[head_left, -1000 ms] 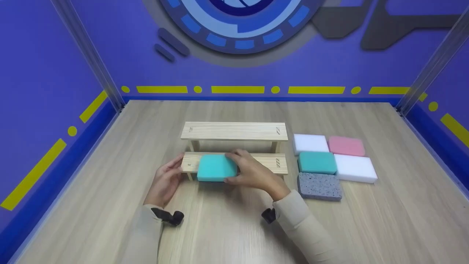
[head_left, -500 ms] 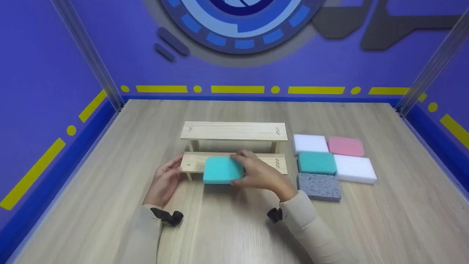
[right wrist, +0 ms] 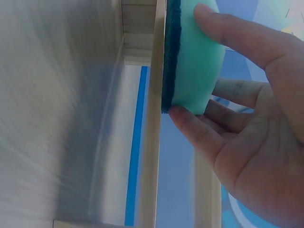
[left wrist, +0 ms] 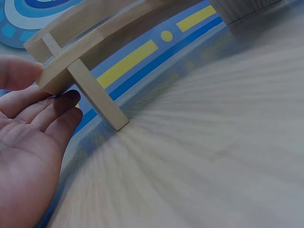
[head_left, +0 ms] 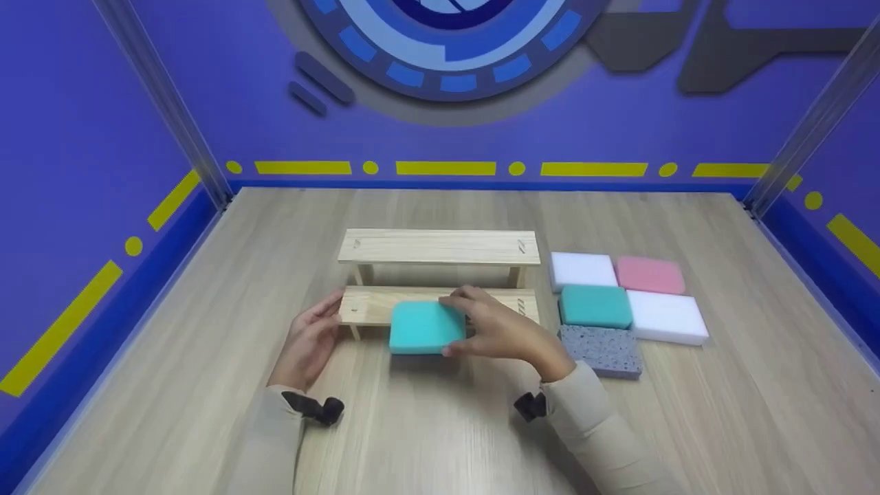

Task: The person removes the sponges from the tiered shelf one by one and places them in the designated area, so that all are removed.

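Observation:
My right hand (head_left: pixel 505 330) pinches a turquoise sponge (head_left: pixel 426 328) between thumb and fingers over the front edge of the front wooden bench (head_left: pixel 375 302). A dark scouring layer (right wrist: pixel 172 57) shows on the sponge's underside in the right wrist view, close against the bench top; whether they touch I cannot tell. At the bench's left end, my left hand (head_left: pixel 313 340) holds the board's end between thumb and fingers. The left wrist view shows the fingertips against that end (left wrist: pixel 54 78), beside a bench leg (left wrist: pixel 97 95).
Behind stands a second, higher wooden bench (head_left: pixel 440 246). To the right lie two white sponges (head_left: pixel 584 268) (head_left: pixel 667 316), a pink sponge (head_left: pixel 650 275), a green sponge (head_left: pixel 595 306) and a speckled grey sponge (head_left: pixel 600 350). Blue printed walls (head_left: pixel 440 144) enclose the table (head_left: pixel 412 426).
My right hand has carried the turquoise sponge rightward and a little nearer to me along the front bench. The left hand keeps its place at the bench's end.

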### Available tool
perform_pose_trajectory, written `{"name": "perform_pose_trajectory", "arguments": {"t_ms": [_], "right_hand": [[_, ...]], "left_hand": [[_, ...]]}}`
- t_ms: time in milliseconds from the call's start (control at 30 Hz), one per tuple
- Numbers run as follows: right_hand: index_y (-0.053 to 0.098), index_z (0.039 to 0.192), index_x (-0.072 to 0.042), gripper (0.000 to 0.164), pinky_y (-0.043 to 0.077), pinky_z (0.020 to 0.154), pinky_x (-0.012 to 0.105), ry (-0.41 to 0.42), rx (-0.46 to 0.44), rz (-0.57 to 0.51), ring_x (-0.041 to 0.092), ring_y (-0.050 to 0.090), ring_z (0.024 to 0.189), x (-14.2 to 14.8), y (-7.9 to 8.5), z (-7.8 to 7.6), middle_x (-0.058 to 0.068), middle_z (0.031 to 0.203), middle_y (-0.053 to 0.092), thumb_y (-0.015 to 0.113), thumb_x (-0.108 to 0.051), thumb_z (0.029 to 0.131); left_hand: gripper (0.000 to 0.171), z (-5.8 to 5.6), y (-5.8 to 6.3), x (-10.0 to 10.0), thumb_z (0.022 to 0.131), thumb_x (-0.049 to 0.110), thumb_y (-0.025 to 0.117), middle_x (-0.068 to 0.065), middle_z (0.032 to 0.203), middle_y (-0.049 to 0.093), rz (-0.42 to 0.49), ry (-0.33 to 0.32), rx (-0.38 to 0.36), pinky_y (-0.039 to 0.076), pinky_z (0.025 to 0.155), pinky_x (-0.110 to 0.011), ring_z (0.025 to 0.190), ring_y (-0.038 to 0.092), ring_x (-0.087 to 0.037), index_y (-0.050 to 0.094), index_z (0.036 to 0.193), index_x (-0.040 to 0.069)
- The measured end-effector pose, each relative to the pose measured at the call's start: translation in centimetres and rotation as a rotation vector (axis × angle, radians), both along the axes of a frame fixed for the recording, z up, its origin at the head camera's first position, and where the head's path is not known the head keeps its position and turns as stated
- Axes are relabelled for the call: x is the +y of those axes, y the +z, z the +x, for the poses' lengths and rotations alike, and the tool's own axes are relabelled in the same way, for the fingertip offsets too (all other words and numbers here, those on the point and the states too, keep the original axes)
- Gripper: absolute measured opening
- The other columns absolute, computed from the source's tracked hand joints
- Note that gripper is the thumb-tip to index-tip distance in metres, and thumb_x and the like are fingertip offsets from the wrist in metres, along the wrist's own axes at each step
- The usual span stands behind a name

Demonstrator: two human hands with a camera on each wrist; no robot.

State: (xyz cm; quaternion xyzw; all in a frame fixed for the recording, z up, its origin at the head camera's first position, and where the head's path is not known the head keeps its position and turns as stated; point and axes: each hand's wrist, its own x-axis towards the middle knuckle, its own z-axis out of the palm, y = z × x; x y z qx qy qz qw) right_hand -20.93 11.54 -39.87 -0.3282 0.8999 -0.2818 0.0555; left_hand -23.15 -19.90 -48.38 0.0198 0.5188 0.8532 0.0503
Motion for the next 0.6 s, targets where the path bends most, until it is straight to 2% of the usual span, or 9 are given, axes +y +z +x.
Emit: {"name": "perform_pose_trajectory", "arguments": {"t_ms": [200,367,600], "right_hand": [[0.048,0.140,-0.004,0.074,0.047,0.100,0.042,0.007,-0.006,0.017,0.026,0.050,0.119,1.2,0.3,0.3,0.013,0.135,0.049,0.078,-0.032,0.079],[0.049,0.139,-0.003,0.073,0.046,0.101,0.042,0.008,0.026,0.005,0.027,0.051,0.121,2.1,0.7,0.4,0.013,0.134,0.051,0.079,-0.030,0.078],[0.048,0.140,-0.005,0.072,0.046,0.101,0.043,0.006,0.028,-0.015,0.027,0.051,0.121,3.1,1.0,0.6,0.013,0.135,0.049,0.078,-0.029,0.079]], "left_hand": [[0.058,0.2,0.0,0.0,0.089,-0.016,0.037,-0.028,0.156,0.017,-0.013,-0.008,0.004,0.042,0.103,-0.020,0.146,0.018,-0.033,0.020,0.144,-0.016],[0.057,0.1,0.0,0.0,0.089,-0.016,0.037,-0.028,0.156,0.019,-0.005,0.002,0.001,0.043,0.101,-0.020,0.145,0.019,-0.033,0.021,0.144,-0.016],[0.058,0.0,0.0,0.1,0.089,-0.017,0.036,-0.028,0.155,0.020,0.014,0.008,-0.005,0.044,0.099,-0.020,0.142,0.027,-0.028,0.022,0.144,-0.016]]}}
